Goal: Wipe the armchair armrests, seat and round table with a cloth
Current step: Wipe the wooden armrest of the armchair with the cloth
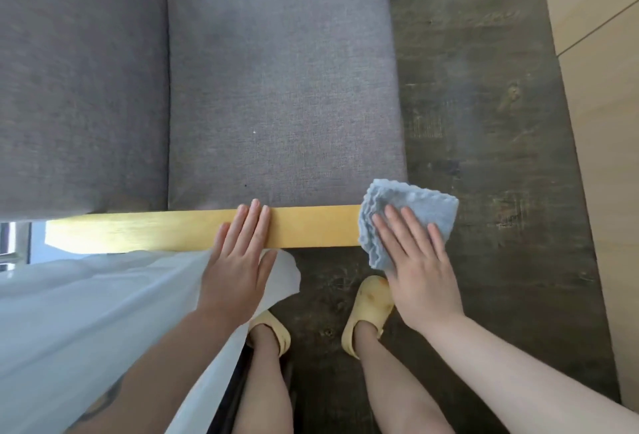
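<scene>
I look straight down on a grey fabric armchair seat (280, 88) with its grey backrest (79, 88) at the left. A yellow wooden armrest (166, 231) runs across the near side. My left hand (238, 261) lies flat on the middle of that armrest, fingers together, holding nothing. My right hand (415, 261) presses a folded light-blue cloth (422, 205) flat onto the armrest's right end; the cloth overhangs the end. The round table is out of view.
Dark wood-look floor (484, 105) spreads to the right of the chair. A pale wooden panel (601, 53) borders it at the far right. A sheer white curtain (86, 312) hangs at lower left. My feet in yellow slippers (370, 309) stand below the armrest.
</scene>
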Available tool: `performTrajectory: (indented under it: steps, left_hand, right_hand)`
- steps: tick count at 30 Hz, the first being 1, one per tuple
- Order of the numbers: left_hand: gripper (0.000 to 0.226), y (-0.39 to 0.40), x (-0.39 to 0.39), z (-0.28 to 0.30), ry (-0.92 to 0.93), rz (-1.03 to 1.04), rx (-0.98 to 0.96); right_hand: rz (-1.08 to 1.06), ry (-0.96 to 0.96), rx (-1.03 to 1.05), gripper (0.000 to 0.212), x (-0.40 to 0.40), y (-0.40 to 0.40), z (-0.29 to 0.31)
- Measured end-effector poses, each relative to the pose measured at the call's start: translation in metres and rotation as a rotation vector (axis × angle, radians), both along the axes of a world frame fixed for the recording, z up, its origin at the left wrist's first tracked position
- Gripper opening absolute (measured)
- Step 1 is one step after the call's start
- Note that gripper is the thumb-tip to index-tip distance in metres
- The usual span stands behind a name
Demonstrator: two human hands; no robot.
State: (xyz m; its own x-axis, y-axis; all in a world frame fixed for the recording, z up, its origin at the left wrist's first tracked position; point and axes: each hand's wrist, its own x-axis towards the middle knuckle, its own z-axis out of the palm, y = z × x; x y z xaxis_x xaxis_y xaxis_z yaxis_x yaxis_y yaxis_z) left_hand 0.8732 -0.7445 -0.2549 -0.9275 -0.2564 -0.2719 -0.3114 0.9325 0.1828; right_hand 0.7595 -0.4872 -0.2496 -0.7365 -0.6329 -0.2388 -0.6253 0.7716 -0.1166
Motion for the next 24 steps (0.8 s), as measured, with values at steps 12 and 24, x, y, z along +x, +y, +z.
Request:
performTrajectory:
  steps: [12, 24]
  left_hand:
    - [0.056, -0.044, 0.023, -0.005, -0.02, -0.037, -0.006]
    - [0.055, -0.054, 0.027, -0.004, 0.012, 0.039, 0.033]
  right_hand:
    - [-0.031, -0.004, 0.046, 0.064, 0.027, -0.043, 0.005]
    - [-0.024, -0.013, 0.018, 0.067, 0.046, -0.069, 0.004]
